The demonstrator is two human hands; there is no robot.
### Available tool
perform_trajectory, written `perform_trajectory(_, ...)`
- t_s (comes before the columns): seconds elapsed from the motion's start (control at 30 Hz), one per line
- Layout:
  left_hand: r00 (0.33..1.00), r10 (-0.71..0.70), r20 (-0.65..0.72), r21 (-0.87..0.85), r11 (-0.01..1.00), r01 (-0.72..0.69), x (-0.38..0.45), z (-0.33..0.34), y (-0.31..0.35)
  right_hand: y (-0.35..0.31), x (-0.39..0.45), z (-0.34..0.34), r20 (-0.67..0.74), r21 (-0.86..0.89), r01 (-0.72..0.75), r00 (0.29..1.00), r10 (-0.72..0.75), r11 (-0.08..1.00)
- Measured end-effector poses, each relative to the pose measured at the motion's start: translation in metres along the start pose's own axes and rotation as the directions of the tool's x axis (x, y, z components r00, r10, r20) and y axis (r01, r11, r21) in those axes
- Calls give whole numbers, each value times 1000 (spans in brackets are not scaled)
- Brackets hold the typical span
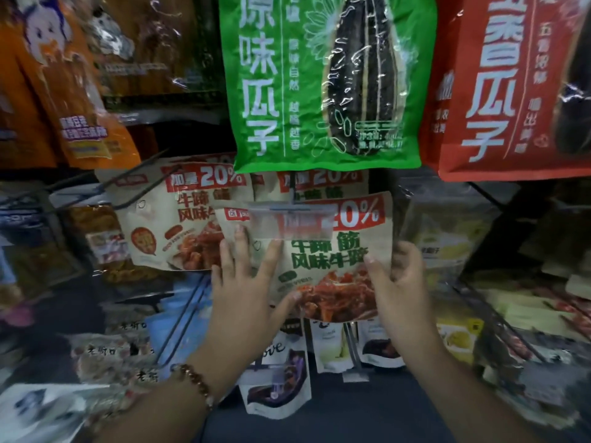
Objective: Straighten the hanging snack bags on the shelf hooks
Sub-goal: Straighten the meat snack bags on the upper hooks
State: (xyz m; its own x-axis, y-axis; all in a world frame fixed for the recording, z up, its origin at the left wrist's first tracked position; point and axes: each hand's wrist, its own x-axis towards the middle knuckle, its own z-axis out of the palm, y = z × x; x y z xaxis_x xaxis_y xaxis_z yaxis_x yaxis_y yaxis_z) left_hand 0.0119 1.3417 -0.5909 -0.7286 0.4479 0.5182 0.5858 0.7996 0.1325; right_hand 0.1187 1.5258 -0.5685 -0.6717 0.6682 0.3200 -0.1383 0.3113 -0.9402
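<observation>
Up front in the head view, dead centre of the rack, hangs a tan bag (339, 251) with a red 20% banner, and both hands are on it. It sits a bit tilted, right top corner higher than the left. A clear price tag (289, 222) on the hook's end covers its upper left part.

Left hand (246, 282) lies flat on the bag's left side, fingers straight and spread, thumb stretched across the lower front near the meat photo. There's a bead bracelet (195, 383) on that wrist. Right hand (399, 282) holds the bag's right edge, thumb on the front and fingers curled round behind, so it's a pinch on the edge.

Just left of it, partly tucked behind, is a second tan bag (179, 225) of the same kind, and more of them (319, 183) peek out behind the tag. Right above hangs a green bag (326, 81) with a big sunflower seed printed on it, its bottom edge overlapping the tan ones behind. Next to it at the right edge is a red bag (511, 91), and an orange bag (54, 91) hangs at the top left. Below the hands are small white pouches (276, 375) on lower hooks. Everything out at the sides is blurry, can't make out much.
</observation>
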Motion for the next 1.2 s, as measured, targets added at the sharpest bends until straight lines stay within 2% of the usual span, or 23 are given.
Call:
perform_trajectory(0.03,1000,-13,0,16,1000,13,1,1,-1,-1,-2,-3,-67,-65,72,995,-77,995)
perform_trajectory(0.07,1000,-16,-12,32,999,16,2,1,-2,-4,-4,-6,-131,-175,215,962,-239,961)
perform_trajectory(0.1,999,-9,-38,50,999,11,2,1,-1,-7,-8,-8,-154,-319,376,885,-439,870)
perform_trajectory(0.13,997,7,-75,69,998,-2,2,2,0,-8,-14,-8,-117,-445,502,788,-604,741)
perform_trajectory(0.17,994,31,-106,81,996,-22,2,3,1,-8,-20,-4,-29,-518,591,711,-703,618)
perform_trajectory(0.2,991,55,-122,83,995,-45,2,3,2,-7,-25,1,86,-541,649,676,-732,536)
perform_trajectory(0.23,988,74,-133,81,995,-63,3,3,4,-5,-28,6,198,-553,674,677,-709,489)
perform_trajectory(0.3,988,80,-132,66,995,-72,3,0,7,1,-26,16,351,-612,650,734,-582,450)
perform_trajectory(0.37,994,62,-85,45,997,-58,7,-5,10,-1,-17,18,396,-674,600,786,-475,431)
perform_trajectory(0.43,998,55,-31,58,997,-54,17,-8,12,-6,-6,21,415,-706,586,797,-439,397)
perform_trajectory(0.5,995,90,-36,123,989,-85,34,-7,13,-13,2,26,427,-737,567,813,-396,369)
perform_trajectory(0.57,995,100,2,173,980,-99,53,-2,12,-20,12,32,432,-770,514,856,-284,379)
perform_trajectory(0.73,995,63,73,154,985,-74,87,21,1,-26,42,42,354,-838,354,932,-80,416)
perform_trajectory(0.83,993,72,98,49,996,-77,98,25,-7,-16,52,55,320,-820,337,940,-117,463)
perform_trajectory(0.93,996,90,-5,18,996,-90,101,34,-11,-6,56,62,268,-794,293,955,-126,533)
perform_trajectory(1.0,992,77,-100,4,997,-77,91,38,-5,3,55,65,183,-758,219,976,-122,614)
perform_trajectory(1.03,988,31,-150,-40,998,-37,84,40,-3,8,54,67,122,-715,162,987,-106,680)
perform_trajectory(1.1,963,-166,-214,-241,964,113,69,42,-3,19,53,69,34,-590,17,999,3,807)
perform_trajectory(1.13,937,-293,-189,-386,900,203,63,43,-6,23,53,69,20,-519,-53,997,74,853)
perform_trajectory(1.2,878,-473,-68,-657,684,318,58,42,-13,32,55,67,27,-338,-166,982,186,926)
